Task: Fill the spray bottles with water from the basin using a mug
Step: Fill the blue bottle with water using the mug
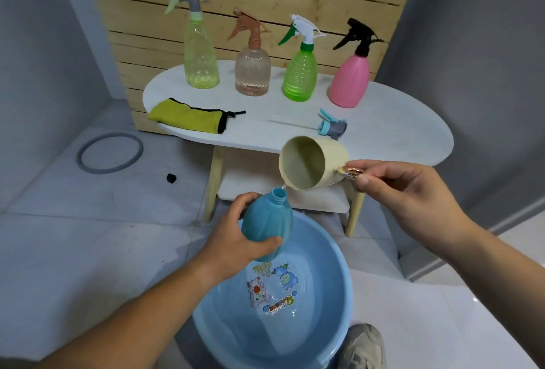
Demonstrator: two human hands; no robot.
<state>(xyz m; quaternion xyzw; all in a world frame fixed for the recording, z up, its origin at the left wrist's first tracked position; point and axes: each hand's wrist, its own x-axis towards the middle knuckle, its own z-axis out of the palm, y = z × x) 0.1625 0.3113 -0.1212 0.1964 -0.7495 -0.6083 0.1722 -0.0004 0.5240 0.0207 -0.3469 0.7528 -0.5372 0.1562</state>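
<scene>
Water falls in a thin thread from the low lip of the mug (312, 162) toward the open neck of the blue bottle (267, 227). That gap is what my next move turns on. The bottle leans, its long axis running from its base near me up and slightly right to its mouth on the far side. The mug's lip hangs just above and just right of that mouth, close to it but, as far as I can tell, not touching.

My left hand (233, 239) is wrapped round the bottle's belly, thumb across the front, holding it over the far rim of the basin (330, 250). My right hand (407, 189), out to the right, pinches the mug's handle between thumb and fingers. The mug is tipped on its side with its open mouth facing left and toward me. It looks nearly empty, so I judge the pour is about done and the mug should go down to the basin, which sits nearer me and below.

Farther off, the white table (398, 133) carries four capped spray bottles in a row and a loose spray head (333, 127).
</scene>
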